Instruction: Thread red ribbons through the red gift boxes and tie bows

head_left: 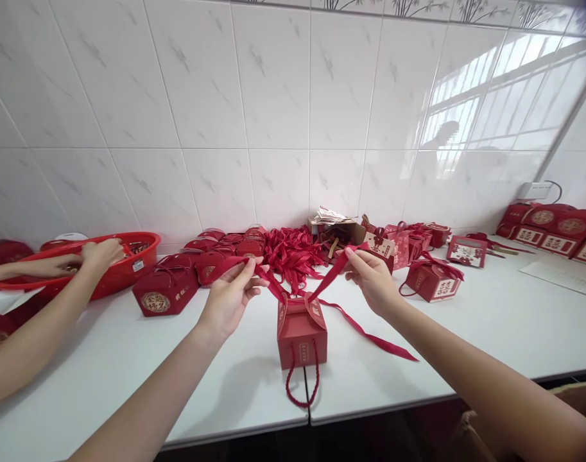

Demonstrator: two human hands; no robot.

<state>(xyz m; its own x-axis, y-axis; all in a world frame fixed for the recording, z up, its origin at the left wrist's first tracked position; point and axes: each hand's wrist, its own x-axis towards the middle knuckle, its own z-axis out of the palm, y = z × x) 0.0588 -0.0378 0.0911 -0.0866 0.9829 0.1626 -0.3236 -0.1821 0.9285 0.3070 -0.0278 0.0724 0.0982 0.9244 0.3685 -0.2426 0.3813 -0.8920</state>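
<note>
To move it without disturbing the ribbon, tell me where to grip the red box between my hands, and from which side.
Pinch the lower body of the red box, probably best from its left and right: it stands upright with nothing against its lower sides, while the ribbon rises from its top and the slack rope handle droops down the near face.

Looks like a small indoor hand-packing workshop; home or business, can't tell. Evidence: white tables [504,333] butted together along a glossy tiled wall [283,83], batches of red gift boxes [287,330], heap of loose ribbons [293,253], red plastic basin [147,262], co-worker's arms [47,330] working alongside, barred window reflection [466,96].
</note>
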